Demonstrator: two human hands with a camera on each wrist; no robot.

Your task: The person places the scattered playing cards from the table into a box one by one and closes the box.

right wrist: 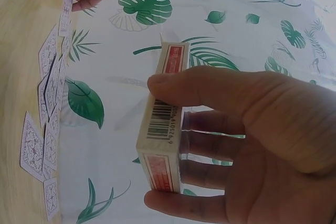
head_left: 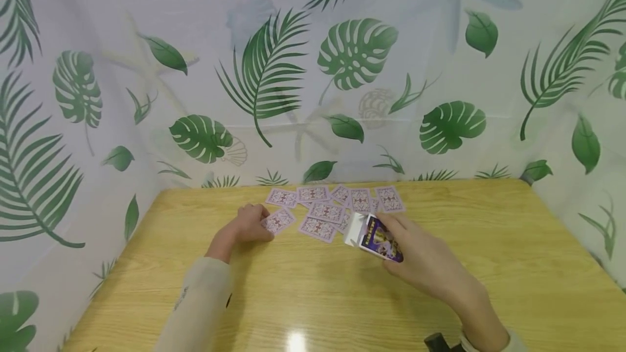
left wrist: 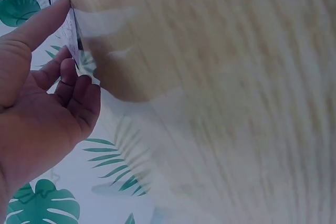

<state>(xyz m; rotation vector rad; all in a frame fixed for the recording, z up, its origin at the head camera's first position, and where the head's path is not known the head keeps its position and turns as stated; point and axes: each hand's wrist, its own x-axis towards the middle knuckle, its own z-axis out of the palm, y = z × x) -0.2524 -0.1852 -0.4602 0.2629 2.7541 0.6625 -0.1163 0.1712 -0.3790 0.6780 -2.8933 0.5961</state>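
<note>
At the left end of some scattered playing cards [head_left: 318, 228], my left hand [head_left: 246, 224] pinches the edge of one playing card [head_left: 280, 221] between thumb and fingers, low over the table. In the left wrist view that card [left wrist: 72, 38] shows edge-on beyond the thumb tip. My right hand [head_left: 430, 262] holds a card box [head_left: 382, 240] in the air, right of the cards and nearer to me. The box has a dark purple printed face, and its white end flap [head_left: 354, 228] hangs open toward the cards. A barcode side of the box [right wrist: 163, 124] lies under my thumb in the right wrist view.
Several cards lie back-up and overlapping near the far edge of the wooden table [head_left: 293, 287], with one card [head_left: 389, 199] at their right end. A white cloth [head_left: 293, 96] printed with green leaves hangs behind the table and along its sides.
</note>
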